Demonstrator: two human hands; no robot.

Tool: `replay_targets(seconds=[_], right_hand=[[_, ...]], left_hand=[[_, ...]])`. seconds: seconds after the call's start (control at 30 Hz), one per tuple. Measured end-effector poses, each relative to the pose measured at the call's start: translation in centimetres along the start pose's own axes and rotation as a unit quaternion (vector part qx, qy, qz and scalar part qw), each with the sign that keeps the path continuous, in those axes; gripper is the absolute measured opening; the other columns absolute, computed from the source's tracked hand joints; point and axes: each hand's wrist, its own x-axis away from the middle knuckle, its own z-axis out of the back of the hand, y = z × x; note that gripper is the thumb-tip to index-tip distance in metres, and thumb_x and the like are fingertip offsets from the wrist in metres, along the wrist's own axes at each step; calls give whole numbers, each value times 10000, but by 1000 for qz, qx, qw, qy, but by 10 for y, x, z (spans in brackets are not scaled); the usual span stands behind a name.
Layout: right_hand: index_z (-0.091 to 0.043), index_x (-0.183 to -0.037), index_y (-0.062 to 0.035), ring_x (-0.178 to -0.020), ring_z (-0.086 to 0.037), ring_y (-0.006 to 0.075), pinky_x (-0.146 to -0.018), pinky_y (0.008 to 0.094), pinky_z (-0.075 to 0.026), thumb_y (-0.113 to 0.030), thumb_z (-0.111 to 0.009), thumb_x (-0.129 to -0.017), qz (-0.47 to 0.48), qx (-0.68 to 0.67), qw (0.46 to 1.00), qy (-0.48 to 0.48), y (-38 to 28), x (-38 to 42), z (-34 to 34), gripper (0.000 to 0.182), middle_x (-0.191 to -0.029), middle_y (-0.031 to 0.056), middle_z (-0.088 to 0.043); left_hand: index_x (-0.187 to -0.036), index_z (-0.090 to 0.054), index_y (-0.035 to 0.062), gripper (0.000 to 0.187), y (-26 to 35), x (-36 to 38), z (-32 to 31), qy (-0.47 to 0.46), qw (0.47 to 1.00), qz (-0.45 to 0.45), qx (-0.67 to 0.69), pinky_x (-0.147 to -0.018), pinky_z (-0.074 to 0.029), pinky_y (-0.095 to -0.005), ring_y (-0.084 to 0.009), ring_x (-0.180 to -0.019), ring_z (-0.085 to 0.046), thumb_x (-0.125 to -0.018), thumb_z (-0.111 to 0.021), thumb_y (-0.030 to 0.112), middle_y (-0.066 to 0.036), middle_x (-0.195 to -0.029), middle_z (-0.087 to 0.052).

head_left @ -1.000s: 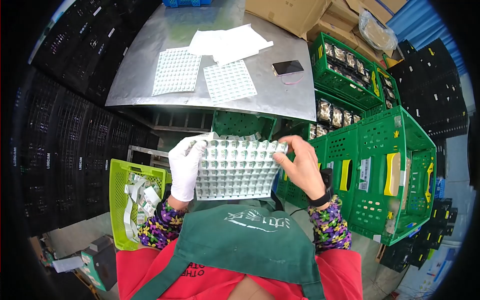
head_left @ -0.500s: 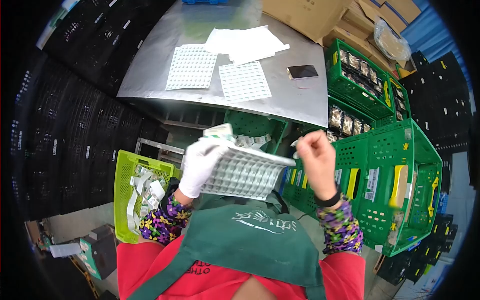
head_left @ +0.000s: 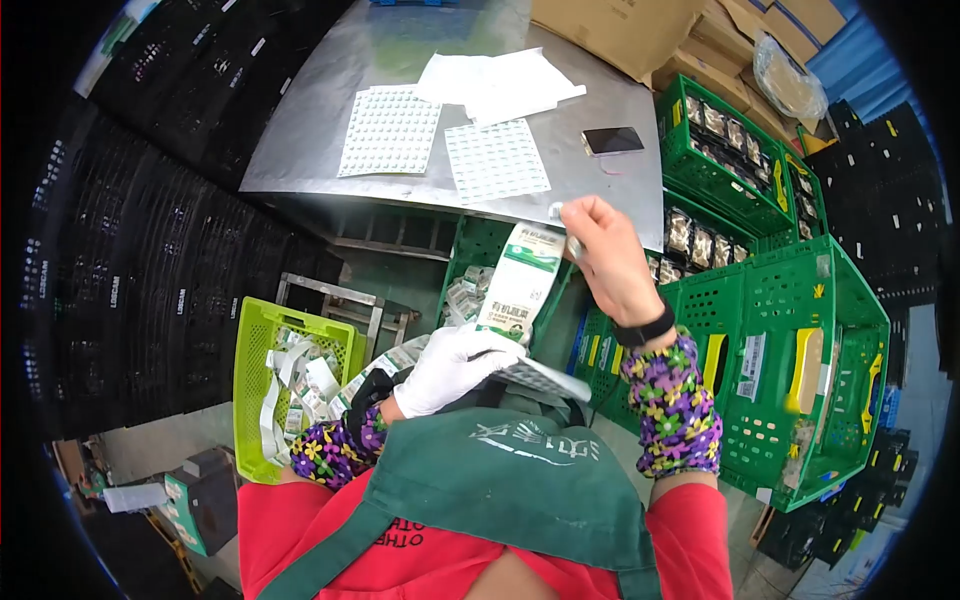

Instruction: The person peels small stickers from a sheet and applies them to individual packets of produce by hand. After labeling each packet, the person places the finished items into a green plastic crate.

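Observation:
My left hand, in a white glove, is closed on a sheet of small round stickers, seen nearly edge-on above my apron. A strip of printed green-and-white labels stands up from behind that hand, and more of the strip trails down to the left. My bare right hand is closed by the strip's upper end, above and right of the left hand. A small white round sticker shows at its fingertips. Whether the right hand also touches the strip is hard to tell.
Sticker sheets, white paper and a phone lie on the metal table. A lime-green basket with label strips stands left. Green crates line the right; black crates are stacked left.
My left hand has moved down and right, tilting the sticker sheet flatter. My right hand has moved up and left. The label strip now extends upward between the hands.

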Motion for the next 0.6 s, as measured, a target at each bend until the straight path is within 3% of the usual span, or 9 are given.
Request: replay_targets(seconds=[0.07, 0.1, 0.13, 0.2, 0.37, 0.47, 0.53, 0.6], right_hand=[[-620, -870, -42, -729, -505, 20, -726, 210, -440, -145, -629, -943, -3, 110, 993, 34, 2, 16, -7, 127, -819, -58, -587], [-635, -870, -33, -677, -471, 2, -643, 191, -394, -137, -649, -933, 4, 106, 994, 27, 10, 24, -10, 123, -784, -67, -586], [-651, -871, -23, -625, -437, -16, -560, 172, -349, -130, -669, -923, 12, 102, 994, 21, 19, 32, -13, 120, -750, -76, -585], [-659, -857, -16, -601, -430, -19, -532, 174, -335, -116, -670, -918, -1, 113, 993, 27, 31, 49, -22, 118, -700, -81, -580], [-651, -840, -14, -550, -407, -12, -487, 203, -316, -132, -686, -900, -24, 139, 990, 28, 45, 60, -31, 137, -608, -92, -510], [-632, -841, -22, -531, -406, 11, -484, 235, -328, -166, -723, -867, 3, 246, 969, 14, 46, 60, -30, 172, -562, -68, -465], [-611, -843, -27, -520, -408, 31, -487, 259, -340, -200, -748, -840, 42, 472, 880, 37, 24, 61, -37, 221, -557, -38, -453], [-599, -879, -31, -547, -416, 15, -495, 240, -340, -185, -723, -877, 8, 448, 894, 2, 35, 53, -21, 198, -586, -59, -486]], left_hand=[[-976, -746, 58, 146, -3, 1, -1, 94, 995, -17, -6, -778, -533, -303, -182, -834, -694, -836, -706, 53, -92, -904, -730], [-980, -741, 54, 150, -4, 1, -2, 122, 991, -42, -16, -783, -531, -301, -185, -832, -688, -834, -706, 48, -100, -911, -726], [-980, -741, 54, 150, -6, 1, 0, 128, 991, -39, -15, -783, -531, -301, -185, -832, -688, -834, -706, 48, -100, -911, -726], [-1002, -720, 57, 165, -8, -2, 0, 131, 989, -60, -5, -778, -540, -316, -230, -868, -701, -839, -710, 73, -108, -959, -722], [-1005, -715, 51, 177, -7, -6, 0, 133, 990, -51, -21, -751, -539, -326, -244, -858, -696, -828, -717, 67, -114, -941, -716], [-990, -720, 53, 168, -8, -6, -2, 126, 989, -71, -46, -730, -539, -334, -250, -841, -694, -822, -723, 73, -121, -931, -712], [-981, -725, 64, 160, -14, -5, -3, 130, 986, -71, -71, -730, -539, -335, -256, -829, -693, -825, -727, 95, -121, -928, -712], [-988, -729, 73, 167, -11, -5, 2, 101, 989, -78, -74, -740, -538, -341, -255, -833, -695, -825, -729, 109, -118, -929, -714]])
